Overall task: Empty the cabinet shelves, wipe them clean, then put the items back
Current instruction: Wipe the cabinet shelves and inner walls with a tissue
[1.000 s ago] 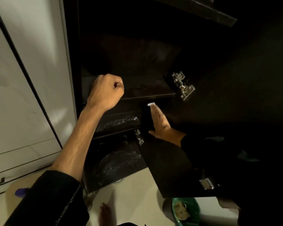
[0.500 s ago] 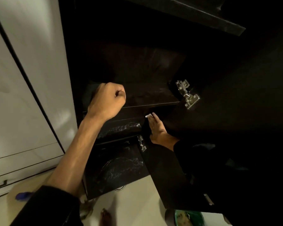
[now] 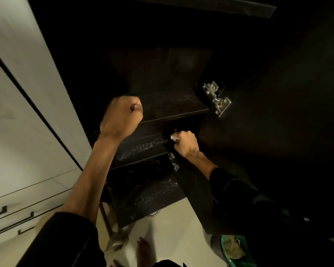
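Observation:
The dark cabinet stands open, and its upper shelf (image 3: 174, 107) looks bare. My left hand (image 3: 121, 116) is a closed fist pressed against that shelf's front edge at its left end; nothing shows inside it. On the shelf below (image 3: 141, 149), shiny streaks run across the surface. My right hand (image 3: 185, 143) is at that shelf's right end, by the door side, fingers curled around a small white piece (image 3: 174, 137). The deep inside of the cabinet is too dark to read.
The cabinet door (image 3: 268, 132) hangs open on the right, with metal hinges (image 3: 217, 99) on it. A bottom shelf (image 3: 148, 191) has wet-looking streaks. White drawers with dark handles (image 3: 12, 224) lie left. On the floor are a green container (image 3: 235, 249), my bare foot (image 3: 143, 249) and a metal leg (image 3: 116, 239).
My right hand went from flat on the door to curled around the white piece at the lower shelf's right end. The left fist stayed on the upper shelf edge.

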